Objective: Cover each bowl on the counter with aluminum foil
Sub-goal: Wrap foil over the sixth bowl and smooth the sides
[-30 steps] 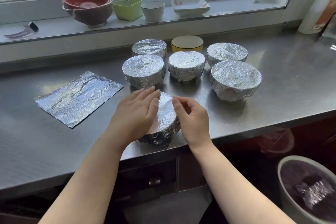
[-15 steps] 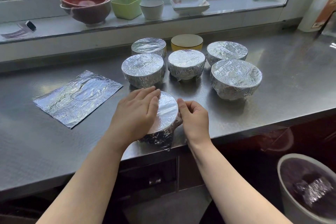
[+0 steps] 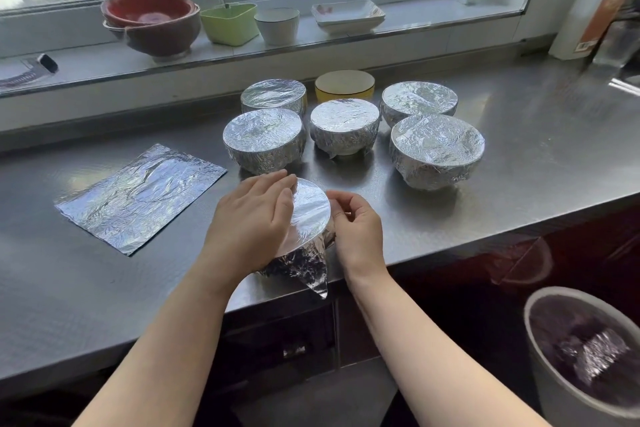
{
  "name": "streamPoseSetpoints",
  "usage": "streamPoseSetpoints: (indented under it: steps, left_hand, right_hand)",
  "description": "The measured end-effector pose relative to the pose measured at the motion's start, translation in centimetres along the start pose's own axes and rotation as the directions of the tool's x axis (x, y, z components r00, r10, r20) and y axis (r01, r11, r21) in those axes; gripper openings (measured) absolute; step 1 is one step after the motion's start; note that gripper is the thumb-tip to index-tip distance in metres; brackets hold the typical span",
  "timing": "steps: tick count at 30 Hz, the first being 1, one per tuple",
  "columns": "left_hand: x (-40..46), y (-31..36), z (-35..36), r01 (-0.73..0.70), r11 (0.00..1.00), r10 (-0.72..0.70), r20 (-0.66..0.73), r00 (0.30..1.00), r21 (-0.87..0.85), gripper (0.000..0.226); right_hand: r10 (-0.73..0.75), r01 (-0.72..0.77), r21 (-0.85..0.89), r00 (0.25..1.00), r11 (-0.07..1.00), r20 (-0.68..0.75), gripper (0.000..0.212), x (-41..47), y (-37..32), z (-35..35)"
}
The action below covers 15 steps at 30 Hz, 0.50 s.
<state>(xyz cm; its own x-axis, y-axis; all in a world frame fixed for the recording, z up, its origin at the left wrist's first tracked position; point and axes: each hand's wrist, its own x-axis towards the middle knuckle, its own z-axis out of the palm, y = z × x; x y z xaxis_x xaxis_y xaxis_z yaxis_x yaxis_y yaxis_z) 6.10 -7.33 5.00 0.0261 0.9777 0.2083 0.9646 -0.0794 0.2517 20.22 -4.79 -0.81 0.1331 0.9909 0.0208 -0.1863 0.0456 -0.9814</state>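
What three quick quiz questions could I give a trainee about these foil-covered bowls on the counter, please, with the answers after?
1. True or false: the yellow bowl at the back is already covered with foil.
2. Which hand lies flat on top of the foil of the near bowl: A) the left hand, B) the right hand?
3. Fill in: the spare foil sheet lies flat on the counter to the ____ of the hands.

Key: 1 false, it is the only uncovered bowl on the counter. 2 A; the right hand pinches the foil at the rim. 3 left.

foil sheet point(image 3: 138, 196) left of bowls | uncovered bowl point(image 3: 344, 84) behind wrapped bowls point(image 3: 344, 130)
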Motion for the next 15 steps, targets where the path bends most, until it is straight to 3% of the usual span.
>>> streamPoseSetpoints:
  steps: [5, 8, 13, 15]
  left_hand:
    - [0.0, 0.0, 0.1, 0.007, 1.000, -0.007, -0.003, 1.000, -0.002, 0.065]
    - [0.1, 0.0, 0.1, 0.005, 1.000, -0.005, -0.006, 1.000, 0.001, 0.065]
    - [0.1, 0.1, 0.1, 0.012, 1.000, -0.012, 0.001, 1.000, 0.026, 0.065]
    - [0.0, 0.1, 0.1, 0.023, 0.999, -0.023, 0.006, 1.000, 0.039, 0.065]
  right_hand:
    - [-0.083, 0.096, -0.217, 0.994, 0.971, 0.070, 0.027, -0.2, -0.5, -0.2]
    - [-0.104, 0.144, -0.355, 0.986, 0.924, 0.131, 0.021, -0.1, -0.9, -0.5]
    - [-0.123, 0.267, -0.767, 0.963, 0.584, 0.241, 0.022, 0.9, -1.6, -1.4]
    - [-0.108, 0.268, -0.784, 0.962, 0.559, 0.252, 0.025, 1.5, -1.9, -2.0]
